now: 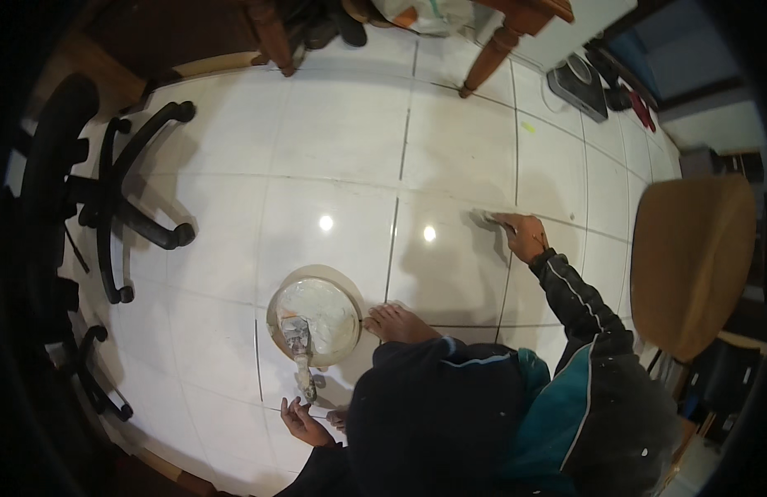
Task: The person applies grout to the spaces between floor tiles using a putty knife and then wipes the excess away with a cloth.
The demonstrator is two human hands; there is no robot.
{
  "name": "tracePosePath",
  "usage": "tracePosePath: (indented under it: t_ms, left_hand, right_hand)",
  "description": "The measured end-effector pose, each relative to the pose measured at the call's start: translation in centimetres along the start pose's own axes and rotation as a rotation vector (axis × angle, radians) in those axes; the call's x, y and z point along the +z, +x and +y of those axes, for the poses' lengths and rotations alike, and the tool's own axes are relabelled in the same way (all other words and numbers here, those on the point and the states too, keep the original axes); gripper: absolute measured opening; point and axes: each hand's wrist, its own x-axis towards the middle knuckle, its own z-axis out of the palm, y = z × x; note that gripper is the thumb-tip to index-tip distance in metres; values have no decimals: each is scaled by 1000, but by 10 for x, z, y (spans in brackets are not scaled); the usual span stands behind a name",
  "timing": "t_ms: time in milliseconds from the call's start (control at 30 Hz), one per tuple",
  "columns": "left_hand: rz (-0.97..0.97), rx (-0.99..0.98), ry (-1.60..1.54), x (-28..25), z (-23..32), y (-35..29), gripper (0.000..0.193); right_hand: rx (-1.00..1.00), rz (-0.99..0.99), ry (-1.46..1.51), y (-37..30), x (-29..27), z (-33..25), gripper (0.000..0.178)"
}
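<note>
A round tub [273, 325] of white paste [329, 311] stands on the tiled floor in front of me, left of my bare foot [400, 325]. In it leans a paste-smeared trowel [297, 335], its handle sticking out over the near rim. My left hand [305, 424] is just below that handle, apart from it, with loosely bent, parted fingers and nothing seen in them. Out to the right, my right hand [526, 238] reaches down to the floor and grips a small pale flat piece [484, 217] at its fingertips; its exact kind is too small to tell.
White tiles [334, 132] with dark and pale joints cover the floor. A black wheeled chair base [110, 195] stands at the left. Turned wooden legs [492, 58] are at the far side. A brown chair seat [694, 265] is at the right, with a dark scale-like object [578, 87] beyond it.
</note>
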Motion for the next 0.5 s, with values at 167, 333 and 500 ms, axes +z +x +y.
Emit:
tracePosePath:
  t_ms: [167,333,500]
  left_hand:
    - [-95,15,112,1,28,3,38]
    - [63,-59,241,-23,22,-10,38]
    - [111,-297,280,-57,-9,-79,58]
  right_hand:
    - [-422,231,-42,153,-1,-28,45]
    - [-629,120,-123,273,-13,-27,52]
    - [-704,-36,-586,271,12,-29,68]
